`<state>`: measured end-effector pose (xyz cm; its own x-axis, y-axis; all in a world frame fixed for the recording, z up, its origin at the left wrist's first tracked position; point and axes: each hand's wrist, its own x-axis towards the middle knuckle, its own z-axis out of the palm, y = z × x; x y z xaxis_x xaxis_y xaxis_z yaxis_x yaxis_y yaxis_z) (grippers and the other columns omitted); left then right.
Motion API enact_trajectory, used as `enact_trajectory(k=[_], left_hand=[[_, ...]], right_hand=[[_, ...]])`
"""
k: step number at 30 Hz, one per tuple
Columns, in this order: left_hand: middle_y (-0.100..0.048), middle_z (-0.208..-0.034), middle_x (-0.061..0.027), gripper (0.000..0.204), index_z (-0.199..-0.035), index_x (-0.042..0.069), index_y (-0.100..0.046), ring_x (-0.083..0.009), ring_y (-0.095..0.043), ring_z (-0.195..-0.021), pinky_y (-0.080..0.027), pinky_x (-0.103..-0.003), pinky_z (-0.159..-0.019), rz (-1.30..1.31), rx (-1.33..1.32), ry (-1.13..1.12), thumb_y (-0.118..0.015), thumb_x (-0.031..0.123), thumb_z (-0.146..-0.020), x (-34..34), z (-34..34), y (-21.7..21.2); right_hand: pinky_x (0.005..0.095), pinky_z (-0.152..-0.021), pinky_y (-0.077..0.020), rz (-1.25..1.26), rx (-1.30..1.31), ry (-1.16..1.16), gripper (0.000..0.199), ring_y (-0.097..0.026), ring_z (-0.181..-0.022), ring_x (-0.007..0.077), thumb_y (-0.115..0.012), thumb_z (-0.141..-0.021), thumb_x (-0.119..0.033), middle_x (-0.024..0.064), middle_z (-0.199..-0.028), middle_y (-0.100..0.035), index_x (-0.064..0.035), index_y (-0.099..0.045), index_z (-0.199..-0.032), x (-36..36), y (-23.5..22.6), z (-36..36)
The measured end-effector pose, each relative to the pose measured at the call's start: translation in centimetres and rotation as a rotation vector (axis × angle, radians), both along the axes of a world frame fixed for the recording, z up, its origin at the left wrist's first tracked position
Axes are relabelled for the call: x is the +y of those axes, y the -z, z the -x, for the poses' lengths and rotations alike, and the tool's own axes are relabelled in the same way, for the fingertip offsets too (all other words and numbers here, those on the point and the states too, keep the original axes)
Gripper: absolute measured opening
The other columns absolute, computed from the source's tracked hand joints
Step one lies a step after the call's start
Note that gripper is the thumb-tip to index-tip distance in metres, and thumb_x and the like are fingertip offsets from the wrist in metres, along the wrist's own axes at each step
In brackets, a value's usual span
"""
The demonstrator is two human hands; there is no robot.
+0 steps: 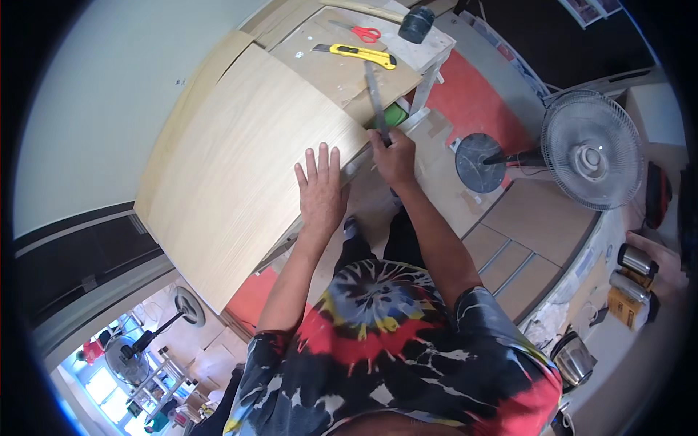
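We see a large pale wooden board slanting across the surface, its near edge facing us. A standing fan is on the floor to our right. Our left hand lies flat on the board near that edge, fingers slightly spread, gripping nothing. Our right hand is closed around a long grey file, just beside the board's corner; we cannot tell whether they touch. Beyond, on the surface, we see a black-headed mallet, a yellow cutter and red-handled scissors.
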<state>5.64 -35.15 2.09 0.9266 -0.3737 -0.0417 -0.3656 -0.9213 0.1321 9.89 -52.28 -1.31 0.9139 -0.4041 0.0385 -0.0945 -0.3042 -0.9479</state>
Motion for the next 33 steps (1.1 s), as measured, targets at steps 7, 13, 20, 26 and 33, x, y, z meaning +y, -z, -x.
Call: enact_trajectory(k=[7, 13, 20, 26, 33], left_hand=[[-0.022, -0.159, -0.0221, 0.085, -0.153, -0.001, -0.026, -0.044, -0.019, -0.148, -0.018, -0.061, -0.118, 0.019, -0.026, -0.104, -0.07, 0.027, -0.085, -7.6, -0.7, 0.5], [-0.064, -0.123, -0.0182, 0.034, -0.115, 0.003, -0.068, -0.0404, -0.051, -0.127, -0.04, -0.051, -0.108, 0.258, 0.118, 0.067, -0.07, 0.021, -0.086, -11.2, 1.7, 1.3], [-0.068, -0.12, -0.0184, 0.035, -0.118, -0.006, -0.065, -0.0265, -0.062, -0.115, -0.045, -0.039, -0.102, 0.896, -0.013, -0.874, -0.066, 0.019, -0.094, -5.0, -2.2, -4.4], [-0.032, -0.156, -0.0234, 0.066, -0.149, 0.004, -0.038, -0.0453, -0.026, -0.145, -0.019, -0.059, -0.117, 0.073, -0.162, -0.648, -0.051, 0.044, -0.098, -2.7, -9.5, 1.0], [-0.025, -0.159, -0.0233, 0.074, -0.152, 0.006, -0.034, -0.0456, -0.017, -0.148, -0.014, -0.06, -0.118, 0.043, -0.108, -0.657, -0.046, 0.054, -0.098, -3.7, -9.4, 1.2]], right_hand=[[0.0459, -0.065, -0.0495, 0.068, -0.136, -0.209, 0.019, -0.064, -0.078, 0.0451, -0.066, -0.091, -0.018, 0.0242, -0.079, -0.065, 0.0005, -0.064, -0.089, -3.5, 2.9, 0.7], [0.0392, -0.066, -0.048, -0.229, 0.272, -0.275, 0.04, -0.06, -0.07, 0.0313, -0.048, -0.103, -0.033, 0.0179, -0.076, -0.063, 0.001, -0.062, -0.086, -8.0, 1.8, 6.5], [0.0438, -0.069, -0.0469, -0.331, 0.495, -0.482, 0.049, -0.059, -0.071, 0.0336, -0.039, -0.106, -0.041, 0.0185, -0.074, -0.06, -0.0007, -0.06, -0.086, -8.7, 1.7, 7.7], [0.0467, -0.067, -0.0464, -0.277, 0.402, -0.482, 0.046, -0.058, -0.068, 0.038, -0.041, -0.105, -0.038, 0.0202, -0.071, -0.058, 0.002, -0.058, -0.09, -5.2, 1.8, 8.7], [0.0538, -0.07, -0.0472, -0.23, 0.338, -0.413, 0.039, -0.061, -0.077, 0.0492, -0.044, -0.104, -0.031, 0.0288, -0.078, -0.062, 0.0027, -0.06, -0.092, -2.9, 1.3, 4.6]])
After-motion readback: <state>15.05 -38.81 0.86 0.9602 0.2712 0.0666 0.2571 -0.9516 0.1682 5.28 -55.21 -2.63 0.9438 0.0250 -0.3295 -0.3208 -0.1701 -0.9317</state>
